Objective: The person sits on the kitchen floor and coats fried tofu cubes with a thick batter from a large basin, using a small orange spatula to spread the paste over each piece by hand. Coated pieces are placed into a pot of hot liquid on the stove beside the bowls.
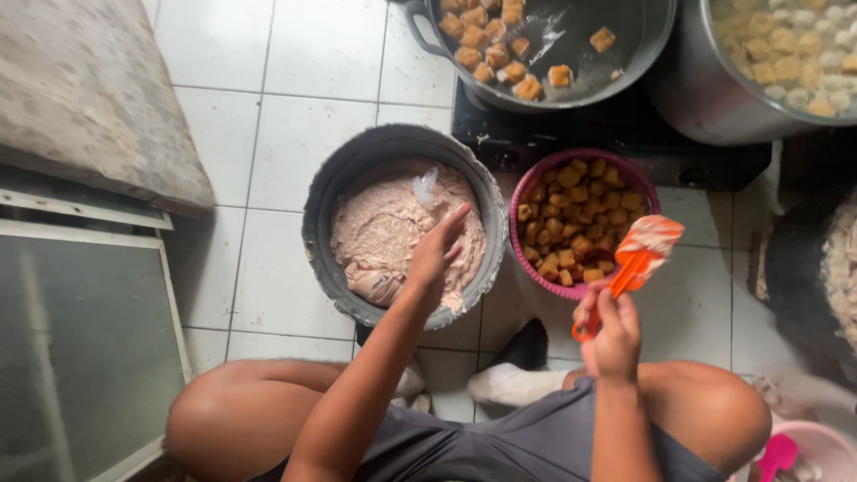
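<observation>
I sit on a tiled floor. My left hand [436, 254] reaches over a grey pot [318, 210] full of pinkish paste [384, 228]; the fingers are together, smeared with paste, and seem to hold a small lump of it. My right hand [611, 335] grips the handle of an orange spatula [641, 259] whose blade is coated with paste. The blade hovers at the near right rim of a pink basket [518, 250] filled with fried brown tofu cubes [576, 219].
A wok [643, 45] with frying cubes in oil stands on a black stove [625, 138] at the top. A large metal pot [714, 98] of pale pieces is at top right. A cushion [89, 98] and glass panel [80, 348] lie left. A pink tub [817, 446] sits bottom right.
</observation>
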